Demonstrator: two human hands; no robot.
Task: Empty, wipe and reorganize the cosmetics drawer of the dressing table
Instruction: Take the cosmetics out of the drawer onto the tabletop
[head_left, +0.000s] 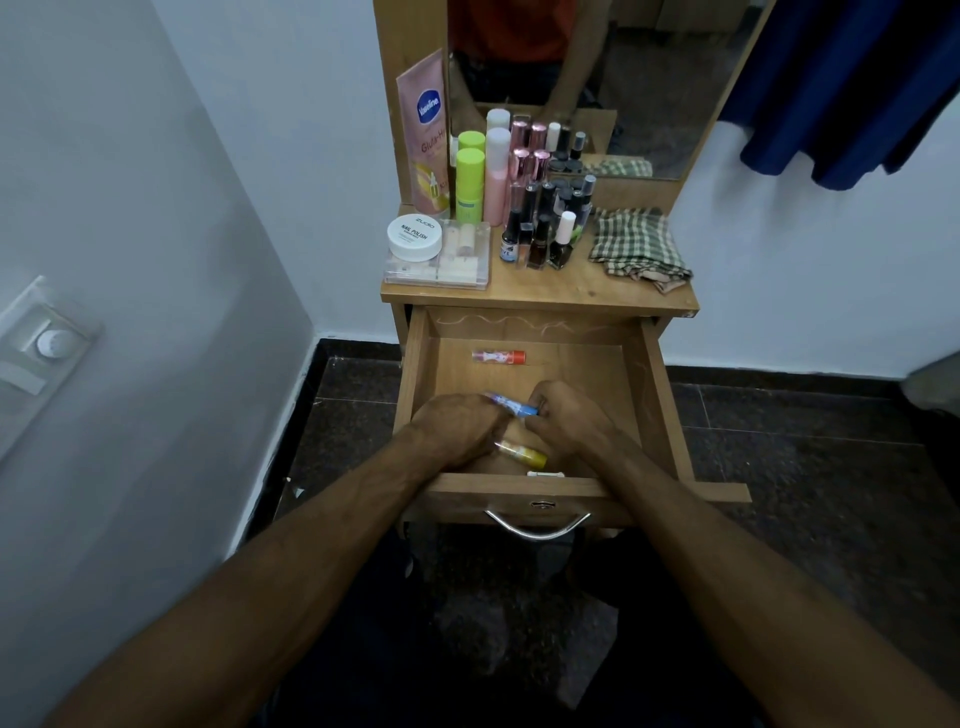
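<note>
Drawer (655, 384) of the dressing table pulled fully out, wooden, metal handle (537, 527) at front. Inside: red-orange lip balm tube (498, 357) lying alone near the back, well apart from the hands. Left hand (457, 428) and right hand (569, 421) both down in the drawer, close together. Blue tube (514, 405) held between them, fingers of both hands curled on its ends. Yellow tube (524, 453) sits just below the left hand near the drawer front; it seems pinched by the left fingers, contact partly hidden. Counter (550, 293) above the drawer carries a pink Vaseline tube (427, 130), green bottle (470, 182), pink bottle (496, 174), cluster of nail polish bottles (545, 228), white nail polish remover jar (414, 237) on a clear plastic box (441, 260), and a folded checked cloth (639, 244) at right. Mirror (623, 78) behind.
</note>
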